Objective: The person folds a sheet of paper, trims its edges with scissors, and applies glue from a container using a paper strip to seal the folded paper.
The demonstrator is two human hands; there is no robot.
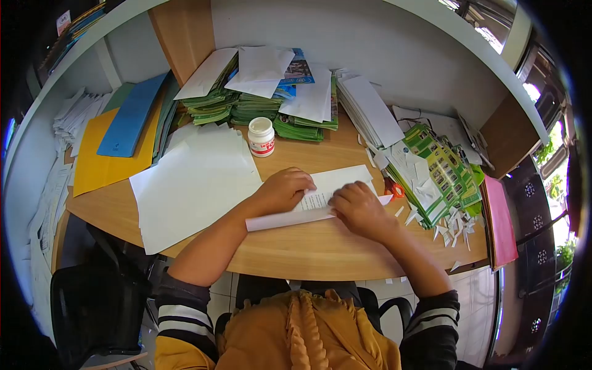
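A printed sheet of paper (320, 192) lies on the desk in front of me, its near edge folded over into a long flap. My left hand (285, 190) is closed at the sheet's left part, fingers curled over the paper. Farther right, my right hand (359, 211) pinches the folded strip, and its fingertips are partly hidden. Beyond the sheet stands an open white glue jar (261, 137) with a red label. Orange-handled scissors (394, 189) lie just past my right hand, partly covered by paper.
A stack of white sheets (197, 179) spreads on the left, near a yellow envelope (117, 148) and a blue folder (132, 117). Green printed stacks (253, 108) line the back. Paper scraps (456, 229) and a pink folder (498, 222) lie at right.
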